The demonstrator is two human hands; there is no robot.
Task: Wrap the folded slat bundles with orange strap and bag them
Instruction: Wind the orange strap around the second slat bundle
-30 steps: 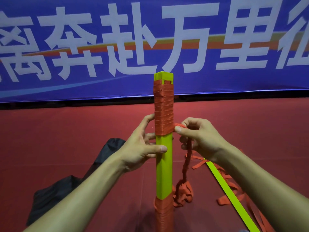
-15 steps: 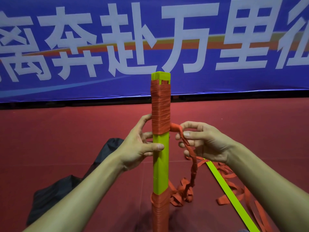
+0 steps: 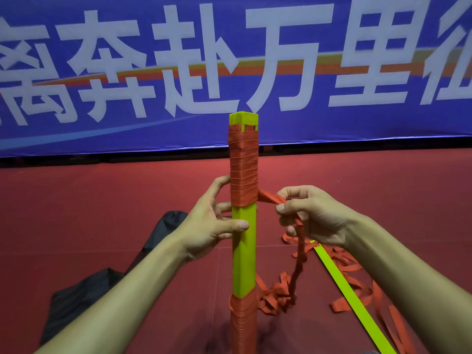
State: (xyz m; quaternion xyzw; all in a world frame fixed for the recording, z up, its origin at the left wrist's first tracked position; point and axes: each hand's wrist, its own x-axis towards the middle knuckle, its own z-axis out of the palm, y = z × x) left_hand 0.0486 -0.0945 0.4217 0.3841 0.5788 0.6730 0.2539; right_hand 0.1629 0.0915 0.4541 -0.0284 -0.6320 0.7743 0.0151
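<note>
Yellow-green folded plastic slat bundle stands on end on the floor, centre of view. Woven orange strap is wound in close flat turns over the upper part, just under the top end. A second band of turns sits near the base, with a bare stretch between them.

Left hand grips the slat bundle just below the upper winding, thumb across the front face, fingers behind. Right hand, just beside the bundle, pinches the orange strap between thumb and forefinger. The tail hangs twisted down to a loose heap.

Risks, as judged:
- The twisted tail may lay a roped turn instead of a flat one.
- Slack at the pinch would let the lowest turn loosen.
- The heap could snag mid-pull.
- A sideways tug could tip the bundle if the left grip eases.

Surroundings: dull red floor. Crumpled black fabric bag lies at left. A single loose yellow-green slat lies at right among strap loops. Blue banner with large white characters runs along the back.
</note>
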